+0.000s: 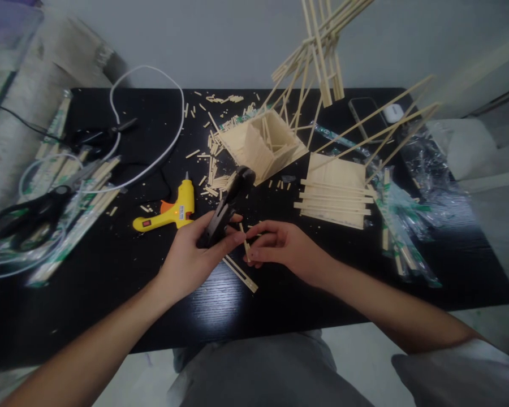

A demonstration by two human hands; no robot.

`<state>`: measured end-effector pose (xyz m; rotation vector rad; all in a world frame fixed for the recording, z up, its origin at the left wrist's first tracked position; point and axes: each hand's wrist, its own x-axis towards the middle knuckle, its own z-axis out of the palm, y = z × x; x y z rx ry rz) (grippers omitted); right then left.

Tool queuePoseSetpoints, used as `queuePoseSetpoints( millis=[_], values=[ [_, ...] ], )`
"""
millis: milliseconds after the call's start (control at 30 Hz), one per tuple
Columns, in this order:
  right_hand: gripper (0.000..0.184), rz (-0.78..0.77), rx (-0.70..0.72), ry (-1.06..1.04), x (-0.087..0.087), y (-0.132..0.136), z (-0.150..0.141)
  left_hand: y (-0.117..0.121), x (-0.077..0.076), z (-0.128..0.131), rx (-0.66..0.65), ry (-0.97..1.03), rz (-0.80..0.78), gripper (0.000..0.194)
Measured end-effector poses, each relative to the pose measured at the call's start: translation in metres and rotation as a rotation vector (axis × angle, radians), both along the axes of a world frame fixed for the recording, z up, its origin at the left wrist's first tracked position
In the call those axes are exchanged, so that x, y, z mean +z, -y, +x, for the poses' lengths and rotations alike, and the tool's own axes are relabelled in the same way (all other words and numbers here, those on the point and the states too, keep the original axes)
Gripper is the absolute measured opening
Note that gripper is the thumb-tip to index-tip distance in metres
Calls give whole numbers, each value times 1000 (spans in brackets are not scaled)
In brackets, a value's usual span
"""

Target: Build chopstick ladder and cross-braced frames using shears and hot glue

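Observation:
My left hand is closed around a black hand tool, whose exact kind I cannot make out; it points up and away from me. The left thumb and fingertips also meet a short wooden stick. With thumb and fingers, my right hand pinches this same stick. Beneath the hands, a pair of thin wooden sticks lies on the black table. Just beyond my left hand rests a yellow hot glue gun, its nozzle pointing away from me.
Behind the hands stands a wooden stick structure with tall legs. To its right, a square wooden panel carries several strips. Cut stick pieces litter the middle. Scissors, a white cable and wrapped stick packs lie around.

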<state>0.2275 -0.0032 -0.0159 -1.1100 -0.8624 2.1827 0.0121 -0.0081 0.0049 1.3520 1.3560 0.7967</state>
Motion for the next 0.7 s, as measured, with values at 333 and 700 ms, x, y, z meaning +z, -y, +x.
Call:
queuePoseSetpoints(
  millis=[333, 700],
  values=[
    [44, 43, -111, 10, -5, -2, -2, 9, -5, -9, -279, -246, 386, 31],
    [43, 88, -103, 39, -5, 1, -1, 9, -7, -9, -273, -240, 403, 26]
  ],
)
